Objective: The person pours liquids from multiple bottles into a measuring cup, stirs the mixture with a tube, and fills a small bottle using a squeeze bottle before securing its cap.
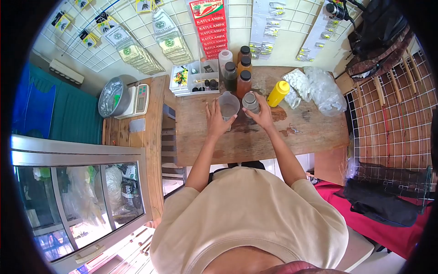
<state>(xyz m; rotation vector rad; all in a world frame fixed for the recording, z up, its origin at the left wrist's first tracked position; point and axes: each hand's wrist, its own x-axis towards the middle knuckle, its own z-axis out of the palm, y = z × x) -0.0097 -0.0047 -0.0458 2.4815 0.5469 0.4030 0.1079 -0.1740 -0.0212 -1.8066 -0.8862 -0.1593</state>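
My left hand (pixel 217 119) is closed round the side of a translucent plastic measuring cup (pixel 229 107) on the wooden table. Just to its right, my right hand (pixel 261 115) grips a small clear bottle (pixel 250 101); its top faces me, and I cannot make out what it contains. Behind them stand a bottle of orange-red liquid (pixel 244 85), a dark-filled bottle (pixel 230 76), amber bottles (pixel 244 66) and a white bottle (pixel 225 59). A yellow squeeze bottle (pixel 278 94) leans right of my right hand.
A white organizer box (pixel 195 78) sits at the table's back left. Plastic bags (pixel 325 91) lie at the right, beyond wet patches on the wooden table (pixel 205 146). A scale (pixel 139 101) with a metal bowl (pixel 113 97) stands far left, above a glass-fronted cabinet (pixel 82 153).
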